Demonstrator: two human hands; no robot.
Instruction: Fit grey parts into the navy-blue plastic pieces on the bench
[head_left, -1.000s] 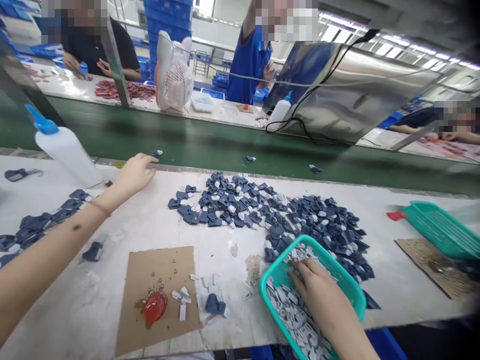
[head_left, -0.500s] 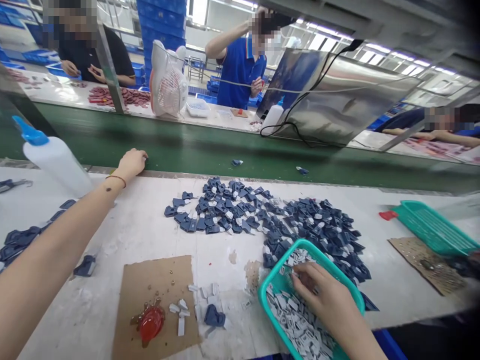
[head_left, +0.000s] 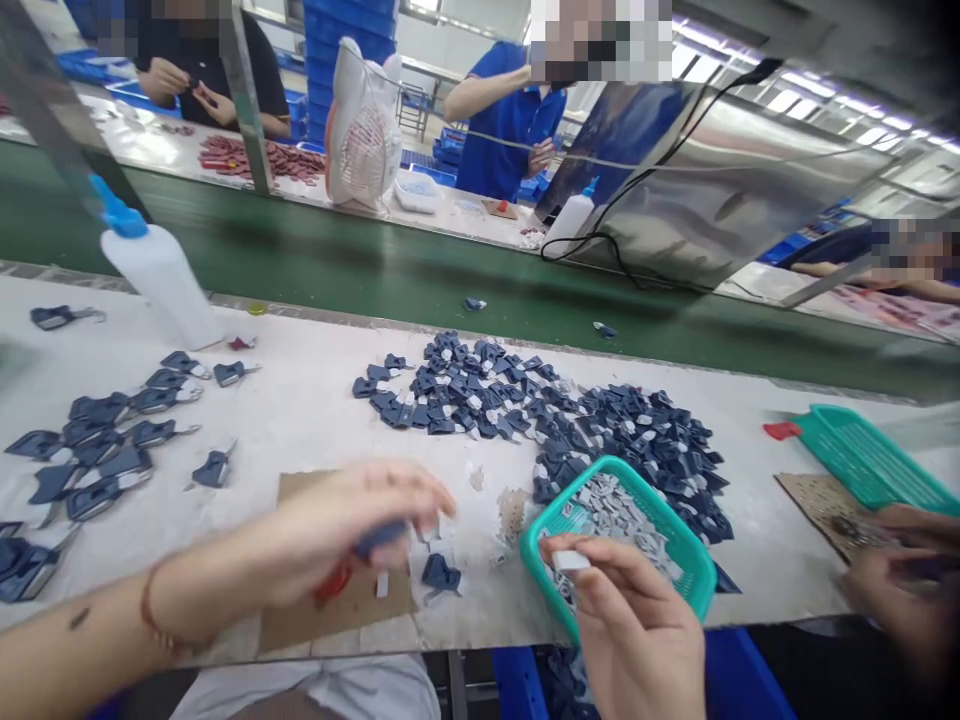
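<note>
My left hand [head_left: 367, 510], blurred by motion, is over the cardboard piece [head_left: 330, 620], with a dark blue part [head_left: 382, 538] held beneath its fingers. My right hand [head_left: 630, 610] pinches a small white piece [head_left: 571, 561] between thumb and fingers at the near edge of the green basket [head_left: 709, 590]. Many small grey-white pieces [head_left: 619, 515] lie inside that basket. Behind it spreads a large heap of dark blue parts [head_left: 637, 440] with pale tips. Between my hands a single dark blue part [head_left: 440, 572] rests on the table. A red blob [head_left: 332, 582] shows partly under my left hand.
A white bottle with a blue nozzle [head_left: 161, 275] stands at the back left, near more dark blue parts [head_left: 97, 440]. Beyond runs a green belt [head_left: 322, 255]. At right, another person's hands [head_left: 900, 570] work by a second green basket [head_left: 877, 460]. People sit or stand opposite.
My left hand has come back from the belt's edge to above the cardboard, now with a dark blue part. My right hand has moved toward the basket's near edge with a white piece. The view has shifted.
</note>
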